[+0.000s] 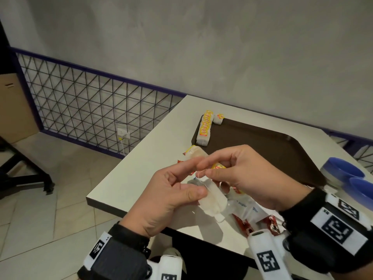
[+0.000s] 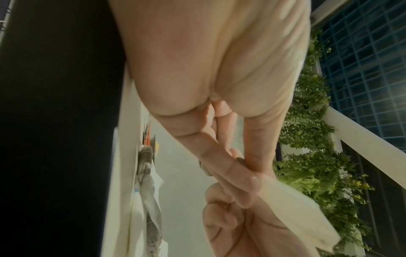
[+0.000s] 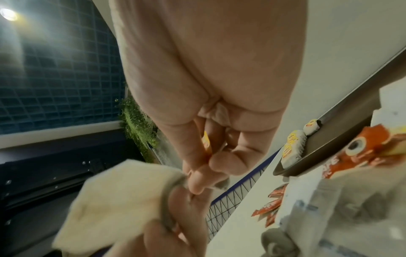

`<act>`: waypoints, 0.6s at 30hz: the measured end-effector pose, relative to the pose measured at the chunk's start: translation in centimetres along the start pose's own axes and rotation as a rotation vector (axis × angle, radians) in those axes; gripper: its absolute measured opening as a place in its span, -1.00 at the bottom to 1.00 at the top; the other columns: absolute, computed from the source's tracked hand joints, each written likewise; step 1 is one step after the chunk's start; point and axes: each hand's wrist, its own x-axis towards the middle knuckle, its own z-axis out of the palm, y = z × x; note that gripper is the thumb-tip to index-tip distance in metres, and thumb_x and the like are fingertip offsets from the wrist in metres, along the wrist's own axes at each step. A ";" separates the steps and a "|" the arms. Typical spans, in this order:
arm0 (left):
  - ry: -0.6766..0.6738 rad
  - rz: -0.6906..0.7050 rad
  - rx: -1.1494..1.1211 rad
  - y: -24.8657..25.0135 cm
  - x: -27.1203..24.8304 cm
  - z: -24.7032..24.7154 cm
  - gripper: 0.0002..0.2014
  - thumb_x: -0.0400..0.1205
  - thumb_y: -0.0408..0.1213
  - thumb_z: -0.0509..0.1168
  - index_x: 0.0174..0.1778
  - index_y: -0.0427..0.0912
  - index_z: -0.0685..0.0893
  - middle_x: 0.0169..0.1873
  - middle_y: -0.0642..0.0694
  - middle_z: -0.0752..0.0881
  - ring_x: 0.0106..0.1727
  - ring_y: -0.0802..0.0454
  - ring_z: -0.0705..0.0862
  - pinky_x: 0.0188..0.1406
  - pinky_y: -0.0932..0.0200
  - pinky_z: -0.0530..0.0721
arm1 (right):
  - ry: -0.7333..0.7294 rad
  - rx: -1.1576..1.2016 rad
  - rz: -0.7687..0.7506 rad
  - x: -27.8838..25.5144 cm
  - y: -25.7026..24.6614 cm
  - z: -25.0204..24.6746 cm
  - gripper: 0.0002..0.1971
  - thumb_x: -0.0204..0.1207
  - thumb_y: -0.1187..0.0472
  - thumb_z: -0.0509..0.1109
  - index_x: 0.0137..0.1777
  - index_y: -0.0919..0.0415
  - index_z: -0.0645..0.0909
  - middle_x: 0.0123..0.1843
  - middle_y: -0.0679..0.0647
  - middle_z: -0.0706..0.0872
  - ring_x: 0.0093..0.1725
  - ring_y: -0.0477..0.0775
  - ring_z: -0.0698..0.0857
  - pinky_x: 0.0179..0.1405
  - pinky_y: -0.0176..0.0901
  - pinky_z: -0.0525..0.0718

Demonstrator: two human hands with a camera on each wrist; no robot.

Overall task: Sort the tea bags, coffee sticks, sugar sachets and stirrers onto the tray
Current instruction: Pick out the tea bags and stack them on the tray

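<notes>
Above the table's near corner, my left hand (image 1: 193,177) grips a white tea bag (image 1: 212,201) between thumb and fingers; the bag (image 2: 296,213) also shows in the left wrist view. My right hand (image 1: 204,169) pinches that bag's thread, with the yellow tag (image 1: 219,166) tucked under its fingers, and the tag (image 3: 206,144) is clear in the right wrist view. The brown tray (image 1: 262,154) lies beyond the hands. A row of tea bags (image 1: 205,128) stands along its left edge. Under the hands lie white sugar sachets (image 1: 245,209) and red coffee sticks (image 1: 268,223).
Two blue bowls (image 1: 343,170) stand at the right, next to the tray. More tea bags (image 1: 194,151) and a red stick lie on the white table (image 1: 145,162) left of the tray. The table's edge runs just below my left hand, with tiled floor beyond it.
</notes>
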 end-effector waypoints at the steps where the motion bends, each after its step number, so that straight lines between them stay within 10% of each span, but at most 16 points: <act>1: 0.018 0.004 -0.010 0.0 0.0 -0.1 -0.36 0.38 -0.58 0.52 0.42 -0.18 0.69 0.24 -0.24 0.80 0.06 -0.26 0.80 0.14 -0.10 0.79 | 0.004 -0.026 0.009 -0.1 0.3 0.1 -0.89 0.56 0.31 0.58 -0.01 0.10 0.90 -0.07 0.18 0.89 -0.26 0.21 0.76 -0.22 0.17 0.73; 8: 0.050 0.030 -0.030 -0.1 0.1 0.0 -0.37 0.36 -0.58 0.47 0.41 -0.21 0.68 0.28 -0.08 0.80 0.05 -0.11 0.82 -0.01 0.15 0.81 | 0.007 -0.003 0.038 -0.4 1.4 1.2 -0.89 0.63 0.24 0.53 -0.02 0.05 0.90 -0.07 0.20 0.89 -0.01 0.78 0.68 0.05 0.56 0.71; 13: 0.077 0.050 -0.048 -0.1 0.1 0.0 -0.40 0.39 -0.56 0.46 0.40 -0.20 0.68 0.23 -0.09 0.82 0.09 -0.09 0.81 0.07 0.10 0.81 | -0.021 -0.039 0.011 -0.5 1.3 1.3 -0.85 0.65 0.22 0.49 -0.04 0.03 0.90 -0.16 0.16 0.87 -0.36 0.37 0.62 -0.31 0.02 0.65; 18: 0.158 0.104 -0.122 0.1 0.4 0.1 -0.45 0.41 -0.57 0.53 0.35 -0.23 0.71 0.30 -0.12 0.78 0.09 -0.05 0.83 0.04 0.15 0.82 | -0.001 0.053 0.026 -1.6 1.8 1.4 -0.80 0.64 0.38 0.46 0.09 0.11 0.85 -0.16 0.39 0.80 -0.33 0.26 0.67 -0.33 0.00 0.68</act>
